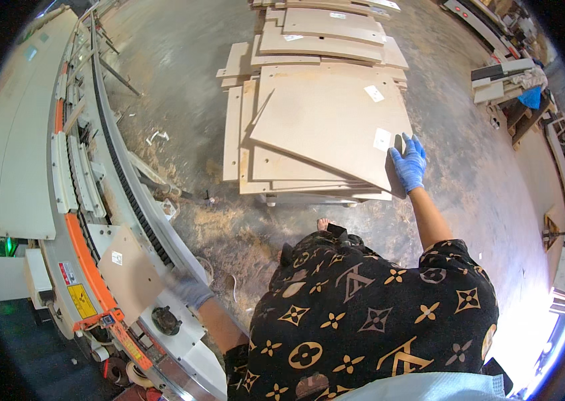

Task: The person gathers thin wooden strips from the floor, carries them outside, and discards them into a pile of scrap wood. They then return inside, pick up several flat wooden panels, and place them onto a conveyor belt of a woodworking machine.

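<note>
My right hand [410, 162], in a blue glove, is at the right edge of the top wooden panel [329, 127] on a stack. Its fingers are stretched out and apart, with a dark shadow beside them on the panel. That panel lies turned at an angle over the boards [250, 177] beneath and bears white labels. My left hand [192, 290], gloved and smeared by motion, is beside a smaller labelled panel [132, 274] on the machine at the left. Whether the fingers touch that panel I cannot tell.
A long machine with an orange rail [82, 250] and a dark chain track [129, 187] curves along my left. More stacked boards [322, 41] extend away ahead. Offcuts [506, 80] are piled at the far right. Sawdust and scraps [157, 138] litter the floor.
</note>
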`<state>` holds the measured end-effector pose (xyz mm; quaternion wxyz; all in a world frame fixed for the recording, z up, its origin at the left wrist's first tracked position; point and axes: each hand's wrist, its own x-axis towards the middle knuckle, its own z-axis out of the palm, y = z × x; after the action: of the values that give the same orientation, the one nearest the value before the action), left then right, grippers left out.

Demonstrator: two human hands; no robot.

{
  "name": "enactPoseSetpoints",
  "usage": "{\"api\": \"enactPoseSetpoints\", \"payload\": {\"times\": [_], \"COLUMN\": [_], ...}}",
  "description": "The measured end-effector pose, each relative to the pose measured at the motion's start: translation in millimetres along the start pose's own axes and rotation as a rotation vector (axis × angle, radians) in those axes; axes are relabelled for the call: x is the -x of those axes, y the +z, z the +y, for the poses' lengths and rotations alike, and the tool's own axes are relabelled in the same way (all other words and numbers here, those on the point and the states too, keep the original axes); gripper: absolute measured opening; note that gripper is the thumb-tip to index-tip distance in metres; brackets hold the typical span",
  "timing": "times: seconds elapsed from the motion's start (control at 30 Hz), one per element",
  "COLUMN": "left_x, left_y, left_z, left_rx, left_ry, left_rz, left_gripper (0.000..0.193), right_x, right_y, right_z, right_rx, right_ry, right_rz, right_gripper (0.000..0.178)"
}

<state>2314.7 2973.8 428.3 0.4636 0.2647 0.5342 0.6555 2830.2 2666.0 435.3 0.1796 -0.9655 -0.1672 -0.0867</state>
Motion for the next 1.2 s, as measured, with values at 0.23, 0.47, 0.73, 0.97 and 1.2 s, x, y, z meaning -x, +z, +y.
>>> {"api": "enactPoseSetpoints", "payload": {"times": [0.23,0.47,0.73,0.97,1.2], "left_x": [152.2,182.4,151.5,132.4,110.2], "left_y": [144.7,218.0,181.8,74.3,-64.3], "left_z": [-65.6,-100.4,-101.8,-70.4,-6.2], "left_rx": [0.16,0.027,0.255,0.299,0.378], "left_ry": [-0.918,-0.908,-0.755,-0.253,-0.132], "left_rz": [-1.048,-0.825,-0.654,-0.094,0.232], "left_gripper": [0.049,0.056,0.047,0.038,0.039], "right_x": [3.1,68.0,72.2,39.4,68.5], "right_y": [-13.7,-27.0,-15.4,11.8,34.5], "right_z": [-10.0,-54.7,-101.4,-149.0,-173.7], "right_rx": [-0.497,-0.527,-1.448,-1.278,-1.188], "right_ry": [0.057,-0.255,-0.21,-0.471,-0.459], "right_rz": [-0.038,-0.064,-0.524,-0.849,-1.281], "right_gripper": [0.047,0.042,0.037,0.033,0.033]}}
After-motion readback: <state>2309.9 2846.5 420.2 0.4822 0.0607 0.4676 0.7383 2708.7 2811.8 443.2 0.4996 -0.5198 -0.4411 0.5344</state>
